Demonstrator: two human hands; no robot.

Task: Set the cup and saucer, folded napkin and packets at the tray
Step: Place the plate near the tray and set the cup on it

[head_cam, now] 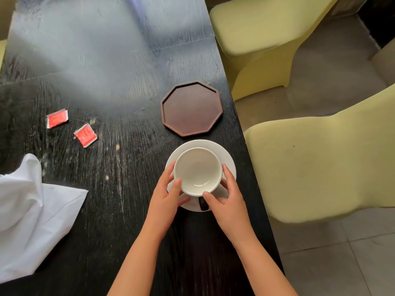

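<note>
A white cup point(197, 169) stands empty on a white saucer point(222, 151) near the table's right edge. My left hand point(165, 199) grips the saucer and cup from the left, and my right hand point(227, 199) grips them from the right. Just beyond them lies an octagonal brown wooden tray point(191, 108) with nothing on it. Two red packets point(57, 118) point(85, 135) lie at the left of the table. A crumpled white napkin point(32, 212), unfolded, lies at the near left.
The black wooden table point(119, 167) ends just right of the saucer. Two pale yellow chairs point(320, 167) point(260, 35) stand close against that edge, over a tiled floor. A small dark object point(203, 203) shows under the saucer's near rim.
</note>
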